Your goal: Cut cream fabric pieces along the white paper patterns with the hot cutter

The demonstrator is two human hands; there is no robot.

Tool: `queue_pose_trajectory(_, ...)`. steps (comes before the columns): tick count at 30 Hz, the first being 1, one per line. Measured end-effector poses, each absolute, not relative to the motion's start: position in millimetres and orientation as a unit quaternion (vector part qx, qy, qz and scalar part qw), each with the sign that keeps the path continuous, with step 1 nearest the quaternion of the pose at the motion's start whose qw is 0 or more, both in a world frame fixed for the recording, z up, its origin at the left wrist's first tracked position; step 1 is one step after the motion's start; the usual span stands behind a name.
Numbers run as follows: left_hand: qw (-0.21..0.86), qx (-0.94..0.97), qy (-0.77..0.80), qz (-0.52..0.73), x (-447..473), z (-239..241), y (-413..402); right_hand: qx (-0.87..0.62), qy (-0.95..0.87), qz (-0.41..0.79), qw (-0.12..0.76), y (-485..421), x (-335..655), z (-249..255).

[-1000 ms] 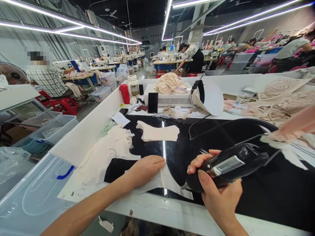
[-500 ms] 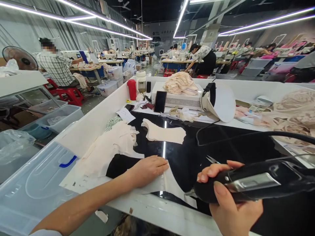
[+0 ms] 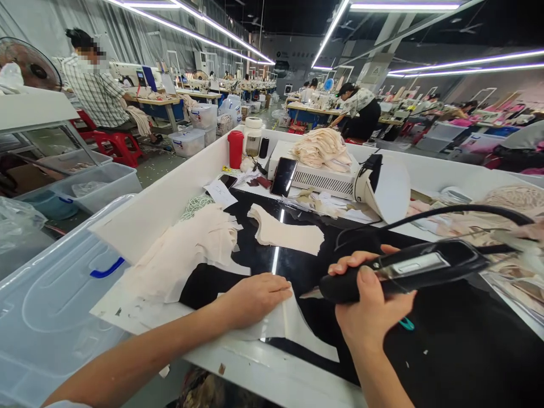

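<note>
My left hand [image 3: 260,299] lies flat, fingers together, on a pale fabric piece [image 3: 312,334] with curved edges near the table's front. My right hand [image 3: 369,306] grips a black corded electric cutter [image 3: 408,269], its pointed metal tip [image 3: 312,293] facing left, above the black tabletop [image 3: 459,340] and just right of the fabric. Under the right wrist shows a small turquoise handle [image 3: 407,324]; the rest of that item is hidden. A stack of cut cream fabric pieces [image 3: 287,229] lies beyond my left hand. A larger pile of pale fabric [image 3: 182,249] spreads to the left.
At the back stand a red cup [image 3: 235,149], a glass jar [image 3: 252,139], a leaning phone [image 3: 284,175], a white vented box [image 3: 323,180] bearing fabric, and a white cone-shaped lamp [image 3: 386,187]. The cutter's black cable [image 3: 446,211] arches rightward. A clear plastic bin [image 3: 55,323] is at left.
My right hand has moved the cutter up and left, away from the fabric's right corner. The turquoise handle has come into view. My left hand stays on the fabric.
</note>
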State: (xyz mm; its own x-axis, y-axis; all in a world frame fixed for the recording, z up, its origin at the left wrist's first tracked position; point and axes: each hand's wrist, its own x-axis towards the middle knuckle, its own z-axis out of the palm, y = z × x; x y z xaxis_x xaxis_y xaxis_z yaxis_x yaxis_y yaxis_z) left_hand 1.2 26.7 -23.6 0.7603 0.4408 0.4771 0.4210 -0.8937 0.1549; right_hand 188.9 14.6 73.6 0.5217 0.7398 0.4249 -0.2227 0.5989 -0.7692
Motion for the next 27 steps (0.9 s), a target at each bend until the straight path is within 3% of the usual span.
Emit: queue_pose_trajectory(27,0.026,0.93,0.232,0.283,2.4,-18.9,25.1,-0.331,-0.412,0.295,0.796,24.8,180.5,56.6)
